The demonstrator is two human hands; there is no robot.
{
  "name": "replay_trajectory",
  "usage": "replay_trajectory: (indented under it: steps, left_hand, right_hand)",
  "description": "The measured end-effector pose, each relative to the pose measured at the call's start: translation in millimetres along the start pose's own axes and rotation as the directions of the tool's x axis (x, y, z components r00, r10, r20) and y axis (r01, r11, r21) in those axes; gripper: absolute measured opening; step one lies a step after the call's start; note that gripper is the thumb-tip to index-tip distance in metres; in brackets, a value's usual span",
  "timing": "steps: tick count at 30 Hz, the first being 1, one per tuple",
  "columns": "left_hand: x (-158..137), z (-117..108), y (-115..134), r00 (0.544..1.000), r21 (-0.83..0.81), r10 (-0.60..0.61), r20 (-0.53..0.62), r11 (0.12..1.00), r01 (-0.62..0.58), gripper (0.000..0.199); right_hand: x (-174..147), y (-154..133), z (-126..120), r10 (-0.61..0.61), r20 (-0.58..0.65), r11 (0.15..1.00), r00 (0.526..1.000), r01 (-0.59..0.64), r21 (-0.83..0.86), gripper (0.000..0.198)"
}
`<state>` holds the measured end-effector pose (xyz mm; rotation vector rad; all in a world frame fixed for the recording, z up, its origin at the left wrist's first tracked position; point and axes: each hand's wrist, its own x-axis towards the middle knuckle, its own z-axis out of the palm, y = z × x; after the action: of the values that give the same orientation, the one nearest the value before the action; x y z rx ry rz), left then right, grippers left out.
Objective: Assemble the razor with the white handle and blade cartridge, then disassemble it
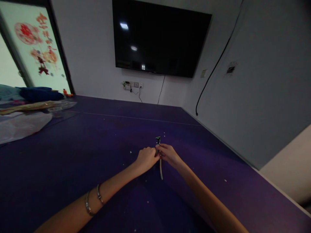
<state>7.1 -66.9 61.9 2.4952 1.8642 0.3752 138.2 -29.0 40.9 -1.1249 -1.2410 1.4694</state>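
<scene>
Both hands meet over the dark surface, around a small dark tool with a T-shaped head [158,139], similar to a razor. My left hand [146,159] is closed in a fist around its lower part. From the other side, my right hand [169,155] pinches it between thumb and fingers, just under the head. A pale, narrow, slightly curved strip [161,170] hangs out below the hands. Whether it is joined to the tool is hidden by my fingers.
A wide purple-blue surface [102,181] carries scattered white bits. At far left lie a clear plastic bag [26,126] and dark blue cloth [41,94]. A television [160,35] hangs on the back wall; a black cable [216,64] dangles at the right wall.
</scene>
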Motion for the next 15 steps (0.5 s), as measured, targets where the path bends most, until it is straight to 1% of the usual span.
replay_trajectory:
  steps: [2,4,6,8,9,10,11,12,13,15]
  left_hand:
    - [-1.3,-1.0,5.0,1.000,0.012,0.020,-0.021,1.000,-0.020,0.034]
    - [-3.3,-0.7,9.8,0.998,0.026,0.030,-0.054,0.999,-0.029,0.037]
    - [-5.6,0.2,13.2,0.996,0.033,0.045,-0.081,0.999,-0.042,0.040]
    - [-7.6,2.0,14.8,0.995,0.028,0.073,-0.072,0.997,-0.071,0.040]
    - [-8.3,3.5,14.9,0.995,0.024,0.087,-0.053,0.996,-0.086,0.040]
    - [-8.6,5.3,14.6,0.995,0.023,0.098,-0.030,0.995,-0.097,0.039]
    - [-8.6,7.6,14.2,0.995,0.024,0.104,-0.009,0.994,-0.104,0.038]
    - [-8.3,10.3,13.6,0.995,0.028,0.102,0.012,0.994,-0.103,0.038]
    - [-7.6,13.2,13.2,0.995,0.032,0.095,0.027,0.995,-0.096,0.038]
    - [-5.6,19.0,12.9,0.996,0.040,0.074,0.048,0.996,-0.076,0.039]
  right_hand:
    - [-1.4,-1.4,4.1,-0.008,-0.015,0.998,1.000,0.009,0.059,0.027]
    - [-1.4,-2.1,2.8,-0.023,-0.049,0.996,0.999,0.027,0.087,0.027]
    - [-1.1,-2.5,-5.5,-0.033,-0.060,0.995,0.998,0.039,0.087,0.028]
    - [-0.9,-3.3,-21.8,-0.051,-0.061,0.998,0.997,0.053,0.030,0.029]
    - [-1.1,-3.8,-33.1,-0.069,-0.077,0.997,0.995,0.066,-0.035,0.030]
    - [-1.5,-4.4,-46.2,-0.094,-0.111,0.987,0.989,0.079,-0.137,0.031]
    - [-2.2,-5.1,-61.0,-0.130,-0.159,0.960,0.979,0.084,-0.267,0.031]
    - [-3.5,-5.9,-76.9,-0.171,-0.212,0.901,0.962,0.066,-0.428,0.031]
    - [-5.4,-6.6,-93.4,-0.210,-0.261,0.804,0.942,0.015,-0.595,0.030]
    - [-11.1,-7.7,-125.7,-0.247,-0.326,0.732,0.913,-0.045,-0.680,0.028]
